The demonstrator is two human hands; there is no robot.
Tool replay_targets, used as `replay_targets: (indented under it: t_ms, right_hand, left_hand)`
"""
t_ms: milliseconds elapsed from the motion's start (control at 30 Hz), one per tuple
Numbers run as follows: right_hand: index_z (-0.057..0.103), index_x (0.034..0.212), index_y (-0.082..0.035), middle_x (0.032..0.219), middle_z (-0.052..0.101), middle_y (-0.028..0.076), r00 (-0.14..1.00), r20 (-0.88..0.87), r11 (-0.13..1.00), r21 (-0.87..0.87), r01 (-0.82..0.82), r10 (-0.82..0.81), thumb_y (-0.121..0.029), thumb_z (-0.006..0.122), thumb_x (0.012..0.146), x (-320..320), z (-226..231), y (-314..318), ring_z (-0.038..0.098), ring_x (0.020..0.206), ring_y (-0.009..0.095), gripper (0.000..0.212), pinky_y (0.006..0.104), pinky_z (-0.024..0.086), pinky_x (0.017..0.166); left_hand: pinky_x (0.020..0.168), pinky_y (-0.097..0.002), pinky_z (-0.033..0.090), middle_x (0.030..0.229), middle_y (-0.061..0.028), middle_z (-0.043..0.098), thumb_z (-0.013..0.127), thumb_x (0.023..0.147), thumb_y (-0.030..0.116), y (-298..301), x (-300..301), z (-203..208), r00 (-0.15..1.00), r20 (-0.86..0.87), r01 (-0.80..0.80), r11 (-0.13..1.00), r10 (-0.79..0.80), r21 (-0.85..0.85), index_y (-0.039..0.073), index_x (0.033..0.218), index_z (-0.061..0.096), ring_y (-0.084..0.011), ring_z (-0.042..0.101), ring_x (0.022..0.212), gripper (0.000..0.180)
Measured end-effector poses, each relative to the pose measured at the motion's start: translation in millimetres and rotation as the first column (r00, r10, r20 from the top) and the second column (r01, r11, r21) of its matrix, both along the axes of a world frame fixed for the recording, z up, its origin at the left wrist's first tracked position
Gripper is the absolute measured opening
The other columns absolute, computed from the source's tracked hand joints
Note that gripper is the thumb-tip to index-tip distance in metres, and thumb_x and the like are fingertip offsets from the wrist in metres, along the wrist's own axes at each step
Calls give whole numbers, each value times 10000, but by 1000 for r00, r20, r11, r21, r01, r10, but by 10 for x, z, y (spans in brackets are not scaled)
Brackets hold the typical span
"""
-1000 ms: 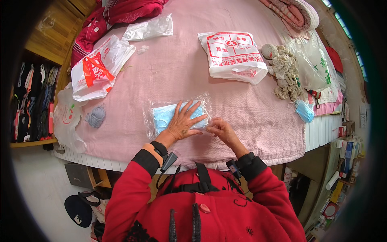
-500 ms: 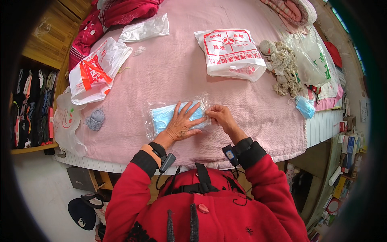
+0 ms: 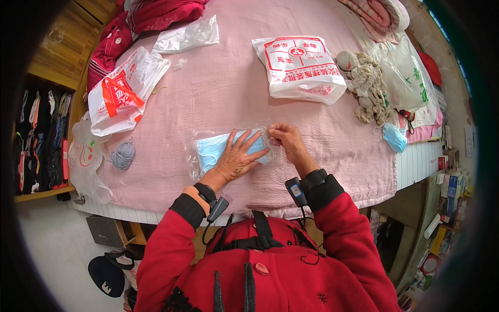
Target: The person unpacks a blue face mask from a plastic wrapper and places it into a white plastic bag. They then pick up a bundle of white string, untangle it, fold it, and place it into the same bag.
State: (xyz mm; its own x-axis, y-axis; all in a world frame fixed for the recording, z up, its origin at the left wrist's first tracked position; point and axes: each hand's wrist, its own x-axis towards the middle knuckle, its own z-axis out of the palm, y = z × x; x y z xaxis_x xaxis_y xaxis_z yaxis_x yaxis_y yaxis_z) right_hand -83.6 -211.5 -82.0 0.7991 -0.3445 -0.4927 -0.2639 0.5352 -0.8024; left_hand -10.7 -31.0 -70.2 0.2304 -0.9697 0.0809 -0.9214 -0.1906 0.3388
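Blue face masks (image 3: 210, 151) lie in a clear plastic bag (image 3: 193, 167) on the pink bedspread (image 3: 332, 166). My left hand (image 3: 237, 157) rests flat on the bag, fingers spread over the masks. At the bag's upper right edge, my right hand (image 3: 287, 141) pinches the clear plastic between thumb and fingers. The masks are partly hidden under my left hand, so how many there are does not show.
Beyond my hands is a white plastic bag with red print (image 3: 300, 67). Tangled beige yarn (image 3: 370, 88) and a loose blue mask (image 3: 395, 138) lie at the right. A grey yarn ball (image 3: 122, 155) and another white bag (image 3: 122, 99) are at the left.
My right hand has shifted slightly up along the bag's right edge, still pinching the plastic. My left hand stays almost in place on the masks.
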Motion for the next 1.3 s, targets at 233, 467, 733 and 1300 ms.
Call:
replay_targets:
  t_ms: [233, 467, 733, 1300]
  right_hand:
    - [560, 875, -12, 726, 561, 25, 997, 1, 997, 8, 77, -77, -73, 616, 760, 1, -26, -35, 498, 595, 83, 142, 190, 406, 543]
    - [527, 914, -2, 735, 546, 31, 985, 66, 967, -191, 168, -159, -111, 649, 757, -147, 78, -9, 499, 603, 85, 226, 207, 412, 530]
    - [562, 817, 0, 708, 571, 135, 921, -312, 573, -721, -389, 232, -343, 707, 666, -582, 0, 443, 563, 648, 244, 402, 341, 442, 590]
    - [553, 976, -33, 945, 578, 89, 996, -85, 591, -804, -61, -13, -115, 632, 739, -698, 262, 222, 568, 782, 191, 263, 282, 456, 649]
  left_hand:
    - [1044, -505, 103, 1374, -66, 257, 646, 689, 323, -30, 42, -27, 1000, 17, 0, 999, -1, 45, 273, 1258, 404, -276, 224, 1264, 620]
    - [1045, -493, 111, 1377, -66, 248, 674, 656, 355, -10, 47, -20, 999, 42, 7, 999, -9, 42, 225, 1299, 339, -269, 235, 1264, 736]
    - [1046, -483, 119, 1377, -107, 232, 721, 590, 369, 6, 45, -39, 998, 36, -52, 999, 51, 13, 162, 1326, 274, -275, 235, 1262, 885]
    - [1038, -500, 115, 1375, -97, 251, 524, 740, 552, 215, 118, 135, 983, 49, -168, 978, 175, -124, 160, 1298, 345, -278, 221, 1269, 705]
